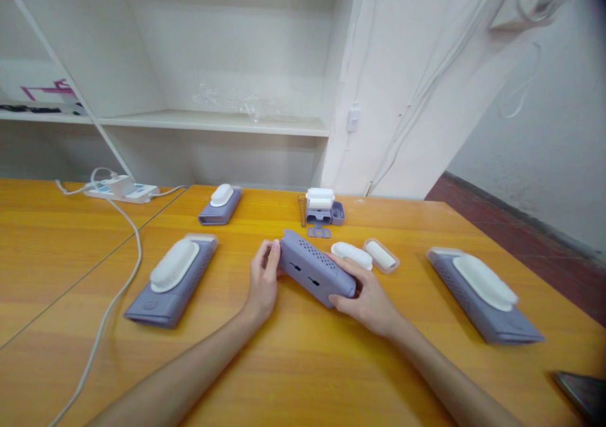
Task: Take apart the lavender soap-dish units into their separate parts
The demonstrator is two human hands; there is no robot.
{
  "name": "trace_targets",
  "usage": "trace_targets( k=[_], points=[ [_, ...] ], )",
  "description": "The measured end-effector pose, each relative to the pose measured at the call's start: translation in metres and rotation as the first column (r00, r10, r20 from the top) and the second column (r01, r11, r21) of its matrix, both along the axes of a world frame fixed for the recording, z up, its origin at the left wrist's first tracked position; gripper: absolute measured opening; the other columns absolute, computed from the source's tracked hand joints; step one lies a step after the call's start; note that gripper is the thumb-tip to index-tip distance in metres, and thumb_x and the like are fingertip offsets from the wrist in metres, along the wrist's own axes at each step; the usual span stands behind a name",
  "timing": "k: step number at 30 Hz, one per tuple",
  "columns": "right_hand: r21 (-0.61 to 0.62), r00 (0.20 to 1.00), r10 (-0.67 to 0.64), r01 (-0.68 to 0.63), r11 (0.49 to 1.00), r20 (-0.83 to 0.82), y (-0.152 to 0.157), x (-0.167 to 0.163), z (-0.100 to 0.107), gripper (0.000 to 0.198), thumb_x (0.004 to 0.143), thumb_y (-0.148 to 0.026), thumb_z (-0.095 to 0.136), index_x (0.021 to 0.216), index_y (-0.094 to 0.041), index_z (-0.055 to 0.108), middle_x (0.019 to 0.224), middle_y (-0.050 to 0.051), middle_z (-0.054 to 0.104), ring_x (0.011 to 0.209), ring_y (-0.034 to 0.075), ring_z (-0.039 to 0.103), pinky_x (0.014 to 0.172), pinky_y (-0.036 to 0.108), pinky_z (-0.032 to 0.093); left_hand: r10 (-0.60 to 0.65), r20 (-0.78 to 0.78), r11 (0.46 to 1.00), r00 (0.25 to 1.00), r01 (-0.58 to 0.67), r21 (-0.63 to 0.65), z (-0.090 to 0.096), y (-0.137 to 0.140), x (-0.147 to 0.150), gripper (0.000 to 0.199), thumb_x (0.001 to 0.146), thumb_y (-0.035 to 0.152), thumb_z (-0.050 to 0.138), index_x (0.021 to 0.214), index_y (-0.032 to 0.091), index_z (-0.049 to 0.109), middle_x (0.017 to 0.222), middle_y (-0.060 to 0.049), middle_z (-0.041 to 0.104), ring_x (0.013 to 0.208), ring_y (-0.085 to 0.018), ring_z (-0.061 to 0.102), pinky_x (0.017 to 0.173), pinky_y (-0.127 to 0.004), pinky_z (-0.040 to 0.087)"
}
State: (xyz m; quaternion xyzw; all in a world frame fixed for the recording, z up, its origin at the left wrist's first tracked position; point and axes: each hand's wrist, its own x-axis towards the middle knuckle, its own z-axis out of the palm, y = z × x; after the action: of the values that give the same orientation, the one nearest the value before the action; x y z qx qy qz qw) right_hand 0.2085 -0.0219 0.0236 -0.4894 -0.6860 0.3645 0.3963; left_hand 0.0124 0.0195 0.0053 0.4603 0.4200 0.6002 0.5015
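Observation:
Both hands hold a purple plastic case (312, 269), tilted above the middle of the table. Its facing side has rows of small holes and two dark keyhole-shaped slots. My left hand (265, 275) pinches its left end between thumb and fingers. Around the right end is my right hand (367, 294), thumb at the lower edge and fingers over the top. Just behind the right hand lie a white ridged oval piece (351, 255) and a clear-edged oval cover with a white insert (381, 256). Further back stand small purple parts with white rolls (320, 198), beside a flat purple bracket (319, 232).
Purple cases topped with white oval pieces lie at left (173, 282), back left (221, 204) and right (483, 294). A power strip (137, 193) sits at the back left, its white cable (137, 250) running forward. A dark flat object (584, 392) is at the right edge.

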Motion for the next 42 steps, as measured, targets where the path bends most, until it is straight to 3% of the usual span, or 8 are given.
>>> trace_targets(
  k=[4, 9, 24, 32, 37, 42],
  points=[
    [-0.012, 1.000, 0.005, -0.005, 1.000, -0.016, -0.001, -0.002, 0.002, 0.068, 0.063, -0.011, 0.064, 0.129, -0.024, 0.054, 0.127, 0.004, 0.058, 0.116, 0.027, 0.052, 0.101, 0.043, 0.040, 0.072, -0.150, 0.991, 0.986, -0.054, 0.121, 0.005, -0.003, 0.001, 0.025, 0.083, 0.044, 0.058, 0.086, 0.020, 0.059, 0.081, 0.000, 0.056, 0.078, -0.014, 0.051, 0.069, -0.022, 0.044],
    [-0.032, 0.998, 0.026, -0.028, 0.999, -0.058, -0.004, -0.008, 0.007, 0.068, 0.063, -0.010, 0.062, 0.128, -0.025, 0.054, 0.125, 0.002, 0.059, 0.113, 0.025, 0.054, 0.096, 0.039, 0.045, 0.101, -0.146, 0.986, 0.984, -0.079, 0.148, 0.009, -0.003, 0.003, 0.030, 0.074, 0.038, 0.069, 0.099, 0.021, 0.063, 0.095, -0.003, 0.064, 0.086, -0.017, 0.057, 0.077, -0.025, 0.044],
    [-0.198, 0.982, -0.055, 0.018, 0.980, -0.183, -0.004, -0.026, 0.008, 0.061, 0.062, -0.013, 0.061, 0.122, -0.021, 0.058, 0.105, -0.001, 0.066, 0.086, 0.018, 0.060, 0.075, 0.027, 0.051, 0.052, -0.132, 0.998, 0.990, -0.057, -0.036, 0.000, 0.007, -0.001, 0.035, 0.071, 0.048, 0.068, 0.086, 0.017, 0.067, 0.074, 0.001, 0.058, 0.064, -0.011, 0.049, 0.058, -0.020, 0.040],
    [-0.246, 0.957, 0.061, -0.134, 0.960, -0.284, 0.005, -0.008, 0.004, 0.062, 0.061, -0.019, 0.065, 0.123, -0.020, 0.057, 0.105, 0.000, 0.066, 0.089, 0.019, 0.060, 0.079, 0.030, 0.050, 0.045, -0.098, 0.998, 0.994, -0.050, -0.049, -0.002, 0.008, -0.001, 0.043, 0.068, 0.048, 0.071, 0.096, 0.016, 0.065, 0.088, -0.003, 0.065, 0.075, -0.015, 0.057, 0.065, -0.022, 0.044],
    [-0.242, 0.967, 0.024, -0.088, 0.966, -0.254, 0.005, -0.012, 0.003, 0.060, 0.062, -0.018, 0.065, 0.121, -0.021, 0.059, 0.102, -0.002, 0.067, 0.088, 0.018, 0.059, 0.078, 0.029, 0.050, 0.157, -0.101, 0.985, 0.983, -0.163, -0.054, -0.009, 0.012, 0.000, 0.042, 0.065, 0.047, 0.074, 0.089, 0.017, 0.057, 0.085, -0.001, 0.062, 0.069, -0.011, 0.055, 0.065, -0.022, 0.045],
    [-0.220, 0.972, -0.015, -0.038, 0.975, -0.236, 0.001, -0.021, 0.006, 0.055, 0.062, -0.016, 0.063, 0.117, -0.020, 0.061, 0.093, -0.003, 0.066, 0.078, 0.016, 0.057, 0.069, 0.024, 0.048, 0.136, -0.122, 0.987, 0.983, -0.145, -0.072, -0.008, 0.012, 0.000, 0.039, 0.068, 0.050, 0.071, 0.084, 0.017, 0.057, 0.078, 0.001, 0.059, 0.062, -0.009, 0.052, 0.060, -0.021, 0.045]
  ],
)
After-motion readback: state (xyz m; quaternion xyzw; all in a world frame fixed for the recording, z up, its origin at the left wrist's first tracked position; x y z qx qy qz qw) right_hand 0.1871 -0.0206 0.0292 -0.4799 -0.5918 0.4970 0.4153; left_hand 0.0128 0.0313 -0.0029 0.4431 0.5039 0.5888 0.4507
